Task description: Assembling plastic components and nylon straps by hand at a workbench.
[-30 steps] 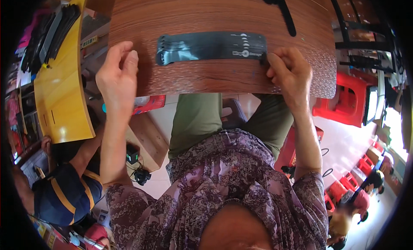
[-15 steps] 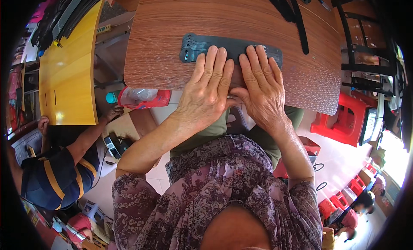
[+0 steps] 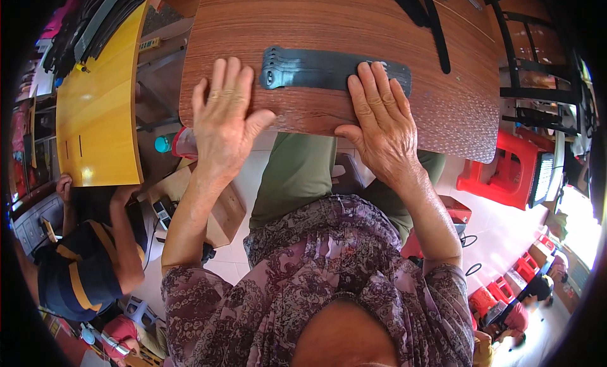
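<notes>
A fanned bundle of dark grey flat straps, with slotted left ends overlapping in a stepped row, lies across the brown wood-grain table. My right hand rests with outstretched fingers on the right part of the bundle, hiding some of it. To the left of the slotted ends, my left hand lies flat on the tabletop near its front edge. Its fingers are extended and the thumb is spread, apart from the straps. Nothing is held in either hand.
Long black strips lie at the table's far right. On the left is a yellow table bearing a pile of black strips, with a co-worker beside it. A red plastic stool stands to the right.
My left hand has moved left off the straps onto the bare tabletop, uncovering their left and middle parts. The right hand remains on the bundle, almost unmoved. The co-worker's arm has drawn back.
</notes>
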Demonstrator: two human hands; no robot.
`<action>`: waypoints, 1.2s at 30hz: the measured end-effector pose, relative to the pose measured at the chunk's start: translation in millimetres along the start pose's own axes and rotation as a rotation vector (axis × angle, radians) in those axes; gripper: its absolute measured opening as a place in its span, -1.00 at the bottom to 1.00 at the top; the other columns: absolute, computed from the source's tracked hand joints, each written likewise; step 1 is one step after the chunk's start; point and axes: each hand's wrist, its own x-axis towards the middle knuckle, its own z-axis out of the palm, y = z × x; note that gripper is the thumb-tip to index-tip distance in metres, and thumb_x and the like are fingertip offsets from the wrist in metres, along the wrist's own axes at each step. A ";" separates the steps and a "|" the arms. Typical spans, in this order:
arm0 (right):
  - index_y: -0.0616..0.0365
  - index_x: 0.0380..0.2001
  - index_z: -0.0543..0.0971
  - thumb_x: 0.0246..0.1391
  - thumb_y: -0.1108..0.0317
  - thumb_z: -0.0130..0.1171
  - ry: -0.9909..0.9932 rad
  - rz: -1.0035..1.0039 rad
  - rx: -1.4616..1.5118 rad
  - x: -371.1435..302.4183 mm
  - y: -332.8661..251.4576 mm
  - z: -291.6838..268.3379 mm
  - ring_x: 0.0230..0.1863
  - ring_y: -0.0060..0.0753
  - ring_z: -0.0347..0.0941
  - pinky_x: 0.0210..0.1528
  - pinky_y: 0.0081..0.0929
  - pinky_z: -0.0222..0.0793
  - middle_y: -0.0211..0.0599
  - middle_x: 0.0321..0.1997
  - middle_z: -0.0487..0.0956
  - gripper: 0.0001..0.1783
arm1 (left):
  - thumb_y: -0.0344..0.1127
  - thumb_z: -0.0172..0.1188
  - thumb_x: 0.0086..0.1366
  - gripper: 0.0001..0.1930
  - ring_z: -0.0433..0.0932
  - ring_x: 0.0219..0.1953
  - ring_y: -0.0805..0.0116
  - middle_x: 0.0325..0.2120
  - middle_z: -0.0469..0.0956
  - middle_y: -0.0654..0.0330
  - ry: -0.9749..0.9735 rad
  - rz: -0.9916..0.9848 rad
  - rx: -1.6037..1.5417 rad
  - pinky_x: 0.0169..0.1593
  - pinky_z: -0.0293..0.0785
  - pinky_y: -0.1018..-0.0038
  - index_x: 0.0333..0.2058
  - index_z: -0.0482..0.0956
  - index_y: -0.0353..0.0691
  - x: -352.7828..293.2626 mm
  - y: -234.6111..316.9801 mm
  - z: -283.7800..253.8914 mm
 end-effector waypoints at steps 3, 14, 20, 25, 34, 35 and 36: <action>0.27 0.20 0.23 -0.02 -0.08 0.08 -0.003 0.005 0.003 -0.6 -0.8 1.0 0.40 -0.09 -0.06 0.38 -0.14 -0.16 -0.04 0.34 0.12 -0.17 | 0.20 -0.02 0.18 -0.25 0.11 0.30 0.08 0.20 0.23 -0.04 0.113 -0.083 0.007 0.27 -0.05 0.10 0.17 0.29 -0.30 3.8 1.0 -1.4; 0.38 0.14 0.27 -0.08 -0.11 0.12 0.056 0.004 0.031 -4.6 2.1 2.1 0.38 -0.01 -0.04 0.39 -0.14 -0.20 0.04 0.30 0.19 -0.13 | 0.17 0.05 0.11 -0.19 0.09 0.31 0.06 0.24 0.16 -0.02 -0.040 0.121 0.008 0.26 -0.02 -0.02 0.20 0.20 -0.31 12.2 13.8 10.0; 0.39 0.11 0.30 -0.08 -0.10 0.12 0.105 0.103 -0.015 -26.4 19.5 -0.1 0.39 0.00 -0.06 0.39 -0.10 -0.25 0.06 0.28 0.20 -0.16 | 0.15 0.03 0.17 -0.21 0.07 0.31 0.00 0.25 0.13 -0.03 -0.075 0.156 -0.020 0.28 -0.09 -0.01 0.22 0.17 -0.30 10.9 13.1 8.5; 0.26 -0.09 0.47 -0.12 0.19 0.25 0.308 0.194 0.065 -41.4 54.2 -17.7 0.20 -0.09 0.23 0.15 -0.21 0.09 0.00 0.08 0.42 -0.48 | 0.23 -0.08 0.21 -0.18 0.05 0.32 0.00 0.27 0.08 -0.06 -0.122 0.135 -0.013 0.28 -0.11 0.01 0.21 0.16 -0.36 11.1 9.3 5.0; 0.18 -0.39 0.55 -0.12 0.21 0.27 0.426 0.445 -0.225 7.9 116.0 -20.0 -0.26 -0.16 0.33 -0.22 -0.27 0.23 -0.21 -0.35 0.44 -0.72 | -0.26 0.23 0.14 -0.43 0.29 0.19 0.00 0.16 0.28 -0.10 0.069 0.096 -0.239 0.16 0.14 0.10 0.10 0.34 -0.39 36.7 22.3 -11.3; 0.18 -0.39 0.55 -0.12 0.21 0.27 0.437 0.443 -0.224 10.4 120.5 -17.9 -0.26 -0.16 0.33 -0.22 -0.27 0.23 -0.21 -0.35 0.44 -0.72 | -0.35 0.26 0.09 -0.45 0.33 0.16 -0.01 0.13 0.32 -0.09 0.059 0.175 -0.183 0.13 0.19 0.12 0.07 0.38 -0.38 48.1 27.1 -14.6; 0.21 -0.41 0.55 -0.11 0.22 0.26 0.392 0.422 -0.239 10.9 126.1 -14.8 -0.27 -0.18 0.31 -0.23 -0.28 0.21 -0.19 -0.37 0.43 -0.72 | -0.35 0.26 0.09 -0.45 0.33 0.16 -0.01 0.13 0.32 -0.09 0.066 0.179 -0.175 0.13 0.19 0.12 0.07 0.38 -0.38 62.1 32.2 -17.5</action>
